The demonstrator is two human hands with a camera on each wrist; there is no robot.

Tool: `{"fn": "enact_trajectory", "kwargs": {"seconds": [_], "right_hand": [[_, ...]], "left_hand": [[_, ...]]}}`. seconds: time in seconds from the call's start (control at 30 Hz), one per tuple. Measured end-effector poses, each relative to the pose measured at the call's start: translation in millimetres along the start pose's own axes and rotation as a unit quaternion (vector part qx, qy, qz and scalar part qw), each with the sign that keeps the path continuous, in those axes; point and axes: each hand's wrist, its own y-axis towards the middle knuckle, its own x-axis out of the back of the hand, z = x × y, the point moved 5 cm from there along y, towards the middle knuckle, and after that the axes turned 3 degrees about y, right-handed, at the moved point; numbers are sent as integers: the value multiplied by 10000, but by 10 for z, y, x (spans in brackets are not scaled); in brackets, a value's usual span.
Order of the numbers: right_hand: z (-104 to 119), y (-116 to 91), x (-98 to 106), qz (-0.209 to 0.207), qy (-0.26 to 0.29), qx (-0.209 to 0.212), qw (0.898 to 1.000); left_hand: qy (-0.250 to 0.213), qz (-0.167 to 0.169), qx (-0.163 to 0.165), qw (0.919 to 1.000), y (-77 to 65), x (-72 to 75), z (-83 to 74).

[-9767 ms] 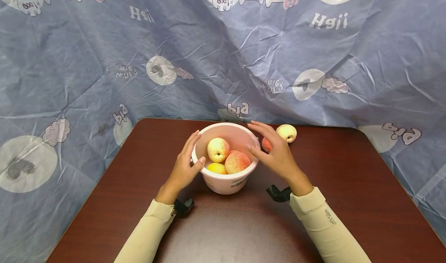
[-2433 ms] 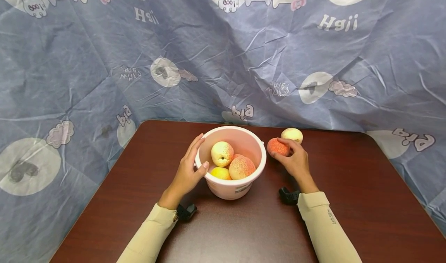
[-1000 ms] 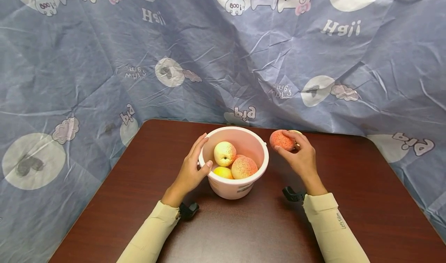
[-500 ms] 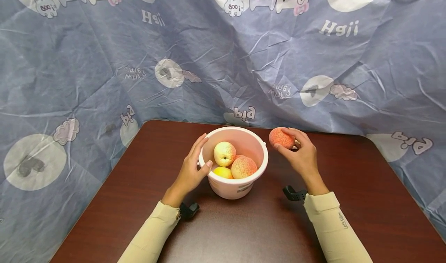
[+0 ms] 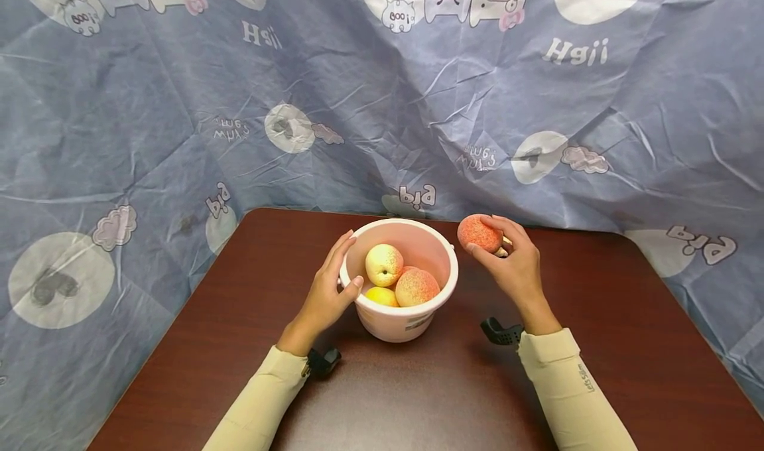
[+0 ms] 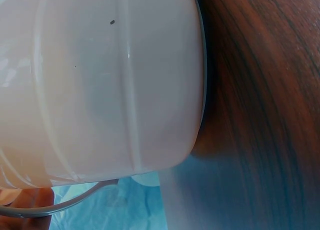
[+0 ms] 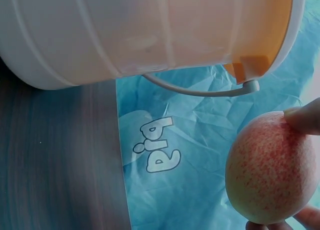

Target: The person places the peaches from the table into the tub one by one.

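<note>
Brown tabletop (image 5: pixel 382 398) beneath, right fingers (image 5: pixel 507 225) pinch a red peach (image 5: pixel 477 233) while left fingers (image 5: pixel 335 255) spread against the bucket (image 5: pixel 390 328).

The held peach (image 5: pixel 479 233) is speckled red, the bucket (image 5: pixel 390 326) apparently pale pink.

Creased blue-grey sheet (image 5: pixel 179 152) is hanging behind and along both sides, showing pale circles (image 5: pixel 65 258), pink clouds (image 5: pixel 115 228) and 2 "BOO" prints (image 5: pixel 398 15). Red-brown wood-grain table (image 5: pixel 627 305) is filling the foreground, far corners rounding off, near part catching a pale glare (image 5: pixel 382 391).
</note>
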Motion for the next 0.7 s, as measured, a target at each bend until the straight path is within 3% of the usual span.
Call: {"fn": "enact_trajectory", "kwargs": {"seconds": [0.3, 0.7], "right_hand": [[75, 19, -14, -108, 121, 114, 9998], [185, 39, -31, -148, 290, 157, 9993]], "left_hand": [[138, -57, -63, 9999, -45, -114, 418], [171, -17, 9, 9999, -49, -130, 475]]}}
